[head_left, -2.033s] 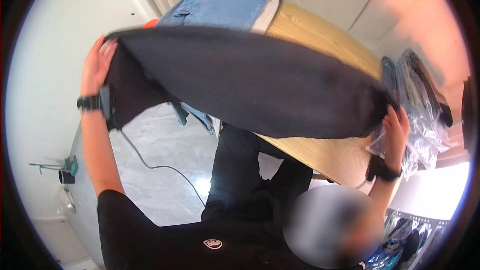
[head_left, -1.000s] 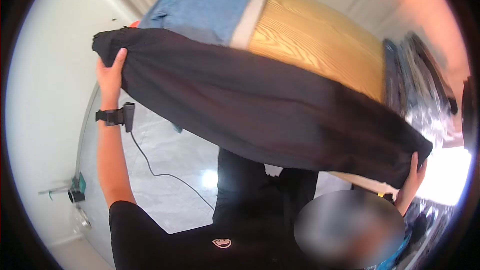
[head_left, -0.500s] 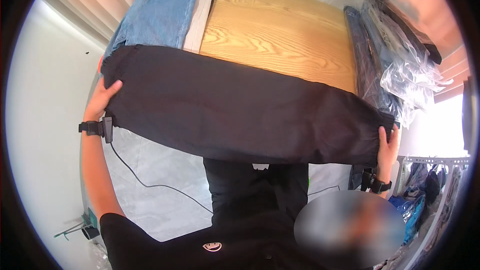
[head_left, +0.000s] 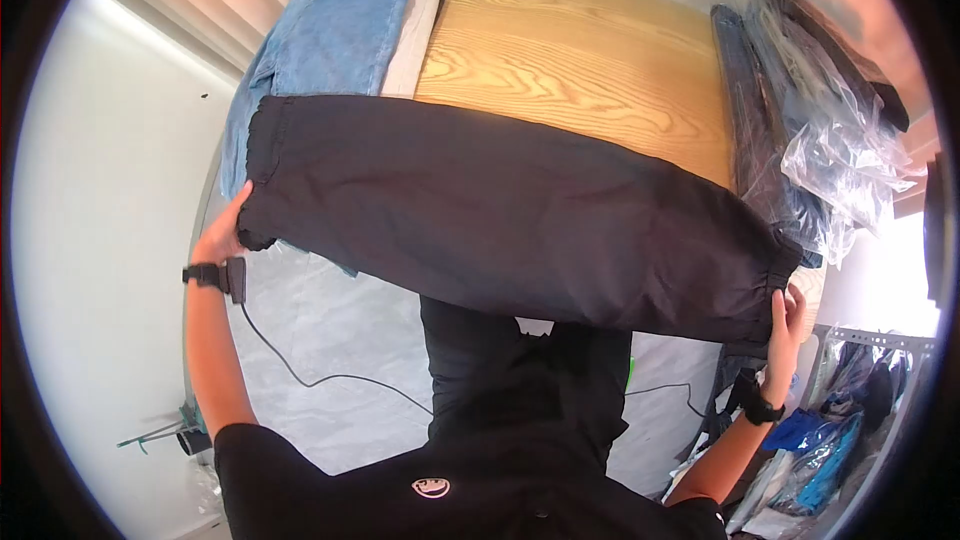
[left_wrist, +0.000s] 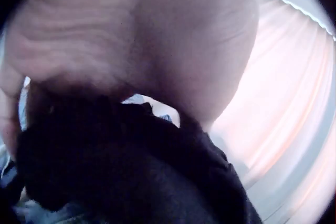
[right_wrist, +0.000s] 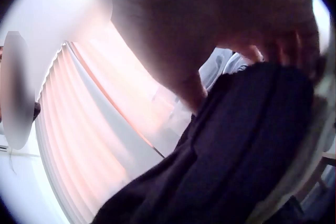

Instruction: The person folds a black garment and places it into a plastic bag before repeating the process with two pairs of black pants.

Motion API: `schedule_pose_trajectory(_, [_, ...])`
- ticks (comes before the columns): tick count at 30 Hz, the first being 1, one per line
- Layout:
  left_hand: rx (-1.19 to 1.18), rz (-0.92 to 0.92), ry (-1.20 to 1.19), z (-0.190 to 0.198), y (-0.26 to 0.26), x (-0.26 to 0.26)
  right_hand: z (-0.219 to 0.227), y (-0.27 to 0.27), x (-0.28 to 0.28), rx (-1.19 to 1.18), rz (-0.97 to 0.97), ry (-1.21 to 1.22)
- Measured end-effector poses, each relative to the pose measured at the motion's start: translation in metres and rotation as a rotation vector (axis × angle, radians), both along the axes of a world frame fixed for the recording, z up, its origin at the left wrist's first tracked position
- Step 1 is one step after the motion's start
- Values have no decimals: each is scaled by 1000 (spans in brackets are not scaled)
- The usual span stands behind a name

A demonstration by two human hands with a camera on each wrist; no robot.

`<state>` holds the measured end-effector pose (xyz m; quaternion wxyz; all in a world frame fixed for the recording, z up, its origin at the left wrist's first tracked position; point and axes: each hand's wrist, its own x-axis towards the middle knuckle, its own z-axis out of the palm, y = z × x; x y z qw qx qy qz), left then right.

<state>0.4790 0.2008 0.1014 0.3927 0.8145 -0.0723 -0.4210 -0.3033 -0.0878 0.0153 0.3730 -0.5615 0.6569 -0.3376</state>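
A long black garment (head_left: 500, 210) with gathered, elastic-looking ends is stretched sideways between both hands, over the near part of the table. My left hand (head_left: 222, 230) grips its left end, thumb on top, the fingers hidden beneath. At the right end, my right hand (head_left: 787, 330) pinches the gathered edge between thumb and fingers. In the left wrist view the palm (left_wrist: 142, 40) lies against the dark cloth (left_wrist: 121, 166). The right wrist view shows the hand (right_wrist: 210, 24) with its fingers curled over the cloth edge (right_wrist: 236, 129).
Folded blue jeans (head_left: 345, 30) and a pale garment (head_left: 412, 35) lie at the back left of the wooden table (head_left: 570, 50). Plastic-bagged clothes (head_left: 800, 120) stand at its right. A rack of bagged clothing (head_left: 850, 410) is at lower right; a cable (head_left: 340, 377) hangs at lower left.
The garment has swung from a slanted, raised hold to lie flatter across the view. Its left end now shows the gathered edge, with my left hand lower on it; both hands still hold it.
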Motion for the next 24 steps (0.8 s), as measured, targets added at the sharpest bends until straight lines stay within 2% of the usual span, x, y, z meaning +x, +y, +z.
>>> schedule_pose_trajectory(1, [3, 75, 11, 5, 4, -17, 3, 7, -6, 71, 18, -16])
schedule_pose_trajectory(2, [-79, 113, 28, 5, 11, -22, 0, 15, -4, 30, 15, 93])
schedule_pose_trajectory(5, [-380, 84, -53, -21, 36, -18, 28, 27, 21, 50, 225, -85])
schedule_pose_trajectory(6, [-419, 62, -120, -22, 41, -26, 16, 27, 17, 23, 179, -119])
schedule_pose_trajectory(7, [-486, 16, -169, -22, 38, -35, 4, 25, 11, -16, 156, 30])
schedule_pose_trajectory(8, [-262, -346, -716, -26, 51, -40, -8, 23, 11, -166, 155, 243])
schedule_pose_trajectory(9, [-421, 133, -384, -13, 20, -66, 17, 27, 36, -63, 97, 46])
schedule_pose_trajectory(10, [-475, 22, -527, -24, 28, -53, 5, 25, 35, -150, 80, -172])
schedule_pose_trajectory(11, [-398, 79, -536, -44, 45, -20, 10, 29, 35, -103, 56, -167])
schedule_pose_trajectory(12, [-429, 129, -506, -44, 29, -31, 18, 30, 40, -125, 47, -228])
schedule_pose_trajectory(13, [-477, 181, -432, -33, 2, -70, -2, 31, 32, -209, 18, -311])
schedule_pose_trajectory(14, [-509, 222, -338, -26, -16, -99, -2, 36, 31, -96, -94, -319])
schedule_pose_trajectory(15, [-528, 254, -242, -25, -25, -118, 15, 43, 40, -16, -165, -602])
schedule_pose_trajectory(17, [-574, 345, -68, -24, -30, -144, 5, 50, 48, 82, -276, -1061])
schedule_pose_trajectory(19, [-614, 459, 108, -26, -21, -157, 7, 59, 62, -41, -100, -1503])
schedule_pose_trajectory(21, [-663, 596, 275, -27, -4, -163, 5, 72, 73, -67, -26, -1471])
schedule_pose_trajectory(23, [-692, 729, 457, -28, 7, -165, 8, 83, 95, -93, -39, -1397])
schedule_pose_trajectory(24, [-702, 790, 535, -30, 12, -164, 2, 85, 100, -17, -63, -1441])
